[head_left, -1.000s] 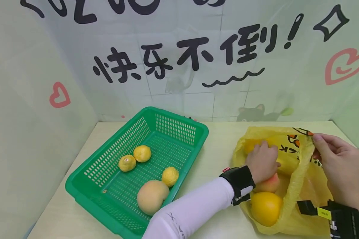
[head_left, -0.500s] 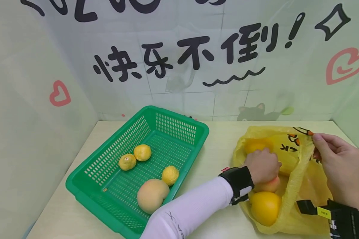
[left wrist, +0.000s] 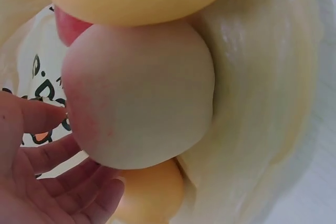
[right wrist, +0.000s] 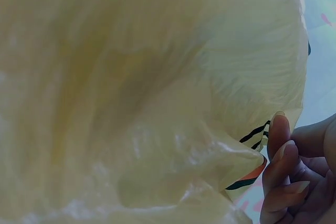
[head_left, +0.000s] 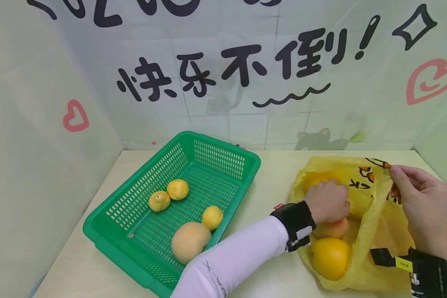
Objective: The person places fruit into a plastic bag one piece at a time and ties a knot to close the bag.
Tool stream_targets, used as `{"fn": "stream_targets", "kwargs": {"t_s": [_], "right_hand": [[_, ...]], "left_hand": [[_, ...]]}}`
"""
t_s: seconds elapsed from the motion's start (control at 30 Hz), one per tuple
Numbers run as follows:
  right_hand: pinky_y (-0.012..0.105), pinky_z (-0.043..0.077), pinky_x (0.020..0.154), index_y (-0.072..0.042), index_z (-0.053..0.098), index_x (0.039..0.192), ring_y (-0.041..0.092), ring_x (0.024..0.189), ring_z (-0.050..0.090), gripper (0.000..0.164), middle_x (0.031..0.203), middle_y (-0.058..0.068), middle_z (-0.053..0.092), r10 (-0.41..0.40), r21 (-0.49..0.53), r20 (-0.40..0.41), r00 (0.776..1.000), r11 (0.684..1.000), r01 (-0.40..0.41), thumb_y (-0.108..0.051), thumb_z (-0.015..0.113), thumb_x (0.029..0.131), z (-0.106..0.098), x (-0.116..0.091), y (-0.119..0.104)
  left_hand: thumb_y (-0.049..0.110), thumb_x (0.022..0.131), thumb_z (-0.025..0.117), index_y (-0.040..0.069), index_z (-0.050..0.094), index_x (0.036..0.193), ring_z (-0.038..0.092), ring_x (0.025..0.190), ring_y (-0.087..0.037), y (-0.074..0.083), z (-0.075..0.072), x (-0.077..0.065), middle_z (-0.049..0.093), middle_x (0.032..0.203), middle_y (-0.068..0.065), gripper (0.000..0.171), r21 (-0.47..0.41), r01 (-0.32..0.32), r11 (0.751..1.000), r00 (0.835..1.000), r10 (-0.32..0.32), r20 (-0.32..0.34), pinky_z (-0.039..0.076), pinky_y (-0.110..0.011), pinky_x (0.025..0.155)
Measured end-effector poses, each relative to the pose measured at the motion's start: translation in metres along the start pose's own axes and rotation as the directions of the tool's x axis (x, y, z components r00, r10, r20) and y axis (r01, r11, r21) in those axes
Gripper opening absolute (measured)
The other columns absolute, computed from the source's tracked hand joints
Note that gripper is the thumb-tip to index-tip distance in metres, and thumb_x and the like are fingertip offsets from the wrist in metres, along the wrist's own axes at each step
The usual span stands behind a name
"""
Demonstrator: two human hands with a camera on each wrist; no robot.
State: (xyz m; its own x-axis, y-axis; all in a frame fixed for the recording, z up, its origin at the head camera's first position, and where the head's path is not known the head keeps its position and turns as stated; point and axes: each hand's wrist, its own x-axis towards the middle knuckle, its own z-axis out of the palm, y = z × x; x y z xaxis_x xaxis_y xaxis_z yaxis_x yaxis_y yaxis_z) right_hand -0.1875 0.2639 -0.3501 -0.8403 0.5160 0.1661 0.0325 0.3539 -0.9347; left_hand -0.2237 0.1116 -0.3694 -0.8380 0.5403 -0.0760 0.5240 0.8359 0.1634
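My right hand (head_left: 424, 203) pinches the rim of a yellow plastic bag (head_left: 387, 256) between thumb and fingers; the right wrist view shows the fingertips at the printed edge. Inside the bag mouth, my left hand (head_left: 328, 203) reaches down over a pale pink peach (head_left: 329, 229). Up close, that peach (left wrist: 139, 95) fills the left wrist view, with my thumb and loosely bent fingers beside it, some tips hidden behind it. One orange-yellow fruit (head_left: 331, 258) lies nearest the body, and another (head_left: 318, 178) sits at the bag's far side. A red fruit (left wrist: 68, 27) peeks out behind the peach.
On the left of the pale table (head_left: 268, 178) stands a green plastic basket (head_left: 93, 231). It holds a big peach (head_left: 190, 243) and several yellow lemons (head_left: 177, 189). A printed curtain (head_left: 227, 120) hangs along the table's back edge.
My left hand has shifted very slightly within the bag, its knuckles turning a little. My right hand still pinches the bag rim in the same place, and the fruit lies as before.
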Motion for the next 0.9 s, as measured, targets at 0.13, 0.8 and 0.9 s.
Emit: {"fn": "stream_targets", "kwargs": {"t_s": [0.13, 0.8, 0.9], "right_hand": [[0.007, 0.042, 0.057, -0.028, 0.067, 0.102, 0.003, 0.062, 0.047, 0.009, 0.075, -0.022, 0.060, 0.010, -0.005, -0.002, 1.000, 1.000, -0.010, -0.026, 0.059, 0.098, -0.001, 0.000, 0.000], [0.007, 0.043, 0.058, -0.022, 0.068, 0.109, 0.003, 0.063, 0.048, 0.017, 0.078, -0.020, 0.060, 0.031, -0.011, -0.010, 0.999, 0.999, -0.031, -0.030, 0.059, 0.097, -0.002, 0.001, 0.002], [0.007, 0.043, 0.058, -0.019, 0.069, 0.113, 0.003, 0.064, 0.048, 0.022, 0.079, -0.022, 0.060, 0.024, -0.020, -0.008, 1.000, 1.000, -0.024, -0.031, 0.059, 0.097, -0.001, 0.002, 0.003]], "left_hand": [[0.037, 0.098, 0.054, 0.028, 0.062, 0.102, 0.051, 0.076, -0.008, -0.003, -0.006, -0.002, 0.054, 0.092, 0.009, 0.012, -0.017, -0.006, 1.000, 1.000, 0.007, 0.024, 0.041, -0.022, 0.057], [0.033, 0.099, 0.053, 0.021, 0.052, 0.086, 0.048, 0.063, -0.007, -0.034, -0.047, -0.029, 0.042, 0.072, 0.007, 0.018, -0.097, -0.047, 0.994, 0.996, 0.054, 0.071, 0.035, -0.020, 0.049], [0.033, 0.097, 0.056, 0.020, 0.054, 0.089, 0.048, 0.063, -0.007, -0.043, -0.057, -0.039, 0.045, 0.076, 0.008, 0.016, -0.118, -0.060, 0.991, 0.995, 0.069, 0.073, 0.036, -0.019, 0.049]]}}
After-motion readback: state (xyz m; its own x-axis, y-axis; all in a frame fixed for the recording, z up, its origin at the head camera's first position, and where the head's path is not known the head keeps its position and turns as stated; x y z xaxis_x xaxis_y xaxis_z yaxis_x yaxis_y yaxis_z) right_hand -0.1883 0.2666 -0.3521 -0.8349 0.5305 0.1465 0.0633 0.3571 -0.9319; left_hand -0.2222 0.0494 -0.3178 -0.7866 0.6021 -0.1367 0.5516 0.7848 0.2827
